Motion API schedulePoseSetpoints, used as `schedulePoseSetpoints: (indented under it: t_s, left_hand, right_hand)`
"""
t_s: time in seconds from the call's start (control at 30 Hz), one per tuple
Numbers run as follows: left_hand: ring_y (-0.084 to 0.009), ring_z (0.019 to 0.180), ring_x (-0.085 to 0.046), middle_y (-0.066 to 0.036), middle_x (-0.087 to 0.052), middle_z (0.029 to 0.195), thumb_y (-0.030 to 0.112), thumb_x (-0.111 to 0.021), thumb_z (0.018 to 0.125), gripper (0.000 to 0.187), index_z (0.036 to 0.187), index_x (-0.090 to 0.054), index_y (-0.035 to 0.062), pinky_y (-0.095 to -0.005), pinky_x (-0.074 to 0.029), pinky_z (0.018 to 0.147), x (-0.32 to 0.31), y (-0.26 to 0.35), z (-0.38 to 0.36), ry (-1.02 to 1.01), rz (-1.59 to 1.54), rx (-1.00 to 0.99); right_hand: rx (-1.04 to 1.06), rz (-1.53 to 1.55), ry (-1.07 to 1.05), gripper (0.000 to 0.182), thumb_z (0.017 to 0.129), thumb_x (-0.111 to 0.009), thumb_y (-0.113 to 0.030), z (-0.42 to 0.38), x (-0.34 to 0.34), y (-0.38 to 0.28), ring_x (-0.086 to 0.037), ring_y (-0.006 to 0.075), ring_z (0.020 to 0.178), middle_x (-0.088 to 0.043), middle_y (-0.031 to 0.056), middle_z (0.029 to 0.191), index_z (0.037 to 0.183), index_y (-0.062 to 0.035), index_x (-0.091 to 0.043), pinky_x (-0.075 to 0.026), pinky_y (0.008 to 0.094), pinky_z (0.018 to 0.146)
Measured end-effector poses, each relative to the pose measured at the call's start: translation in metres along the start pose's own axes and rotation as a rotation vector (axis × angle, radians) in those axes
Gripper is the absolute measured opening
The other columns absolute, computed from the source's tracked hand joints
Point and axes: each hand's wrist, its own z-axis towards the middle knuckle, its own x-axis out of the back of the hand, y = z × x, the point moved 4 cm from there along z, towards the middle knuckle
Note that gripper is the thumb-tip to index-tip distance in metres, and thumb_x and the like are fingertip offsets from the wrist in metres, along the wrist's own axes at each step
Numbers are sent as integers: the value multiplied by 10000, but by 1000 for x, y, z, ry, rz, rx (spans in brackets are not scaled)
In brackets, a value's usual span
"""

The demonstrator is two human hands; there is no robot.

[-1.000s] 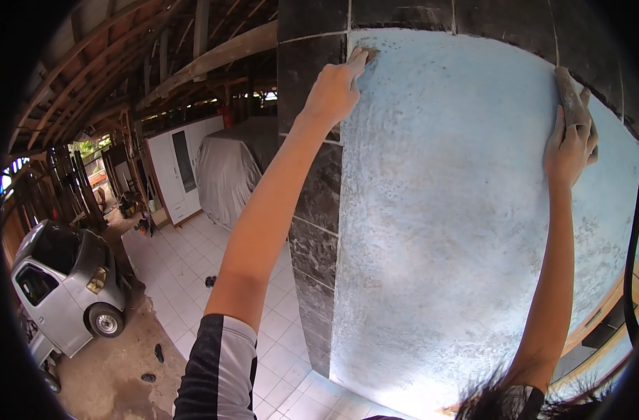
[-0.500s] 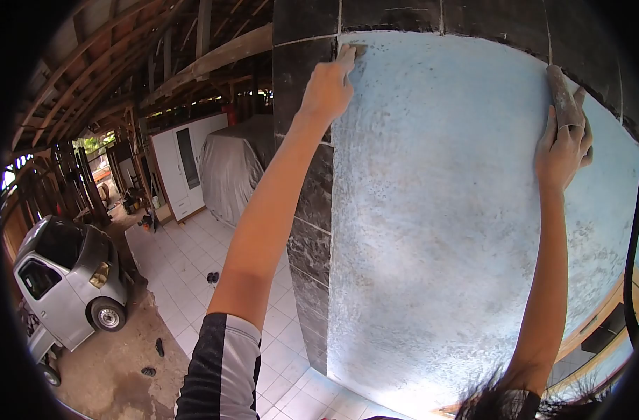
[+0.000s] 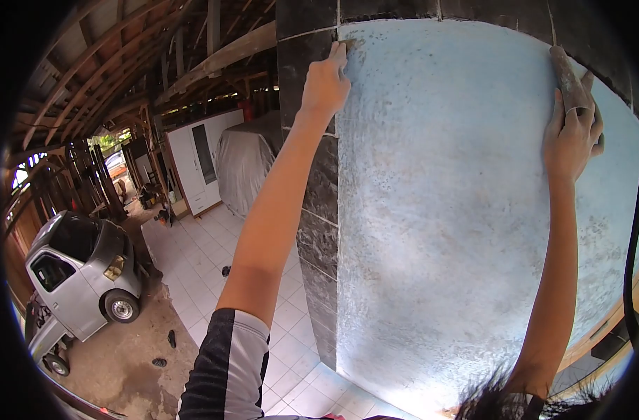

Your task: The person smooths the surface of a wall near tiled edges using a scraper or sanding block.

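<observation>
High on the left edge of the pale blue wall (image 3: 438, 210), my left hand (image 3: 326, 85) reaches up with one or two fingers stretched to the surface. Its other fingers are curled and partly hidden, and no held object shows. A dark smear marks the plaster by its fingertips. At the upper right, my right hand (image 3: 573, 133) lies against the wall with fingers apart, coated in grey dust. A thin pale loop crosses one of its fingers. Its longest fingertip reaches the lower edge of the dark tiles (image 3: 487, 12) along the top.
A column of dark tiles (image 3: 318, 175) borders the blue wall on the left. Beyond are a white tiled floor (image 3: 193, 259), a white cabinet (image 3: 193, 164), a covered object (image 3: 242, 171) and a silver vehicle (image 3: 88, 273). A black cable (image 3: 635, 245) hangs at the far right.
The view has shifted slightly, so the floor and vehicle appear farther right. Both hands sit a little higher in view, against nearly the same spots on the wall.
</observation>
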Motion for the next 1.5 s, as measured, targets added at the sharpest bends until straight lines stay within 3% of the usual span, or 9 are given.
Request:
schedulePoseSetpoints:
  t_s: [0.1,0.6,0.77,0.9,1.1,1.2,1.27,1.37,1.5]
  left_hand:
    - [-405,1087,-612,-195,-516,1389,-72,-509,786,561,1340,-541,6,-450,-519,948,1,5,-8,-78,19,-15]
    - [-395,1082,-627,-271,-550,1302,-77,-490,804,499,1298,-557,-64,-421,-522,940,-6,21,-17,-9,-84,-23]
    - [-421,1086,-622,-350,-532,1268,-65,-494,823,470,1289,-552,-90,-419,-510,961,-11,25,6,116,-163,127]
    - [-436,1084,-620,-352,-533,1269,-43,-517,817,483,1297,-548,-91,-423,-515,953,-8,36,16,17,-112,269]
    - [-463,1057,-617,-354,-544,1258,-29,-532,791,485,1272,-558,-81,-447,-528,914,-27,35,10,220,-143,235]
    - [-436,1051,-633,-343,-613,1126,-30,-512,842,407,1235,-604,-75,-417,-519,912,-12,29,18,275,-137,280]
    - [-430,1092,-611,-341,-559,1232,-56,-493,839,422,1251,-576,-93,-418,-514,932,-6,32,7,7,-101,333]
    - [-428,1078,-619,-326,-517,1312,-78,-477,830,488,1316,-518,-87,-427,-523,919,-13,35,-41,48,-93,84]
    - [-469,1031,-614,-232,-374,1507,-80,-520,785,648,1422,-401,-55,-492,-538,895,-10,37,-96,-121,-48,134]
  right_hand:
    - [5,24,24,377,1004,-562,-368,-3,2,1,-448,306,1304,-532,39,1377,863,-63,-734,-328,654,1006]
    - [-7,27,-14,347,1000,-569,-360,1,10,-4,-442,304,1310,-515,38,1403,907,-82,-756,-310,653,1028]
    - [-22,2,-48,376,1007,-552,-386,1,9,-7,-430,304,1322,-501,45,1419,920,-82,-756,-309,651,1039]
    - [-25,-15,-62,382,1009,-550,-386,1,3,-5,-425,307,1324,-489,48,1436,923,-75,-755,-307,649,1042]
    - [0,-39,-36,378,1006,-559,-366,-1,-1,0,-428,322,1314,-472,55,1457,909,-57,-754,-320,636,1023]
    - [18,-36,-29,379,1004,-561,-363,1,0,-1,-429,328,1311,-477,62,1453,907,-54,-756,-331,632,1002]
    - [3,-58,-70,371,1004,-560,-361,0,1,-2,-432,331,1306,-478,67,1452,932,-56,-757,-335,630,990]
    - [11,-45,-7,362,1003,-557,-362,0,-6,2,-431,333,1308,-480,65,1452,956,-65,-758,-335,630,986]
    - [20,-59,-22,365,1005,-551,-373,-2,-9,4,-433,337,1307,-478,63,1457,977,-76,-760,-332,634,989]
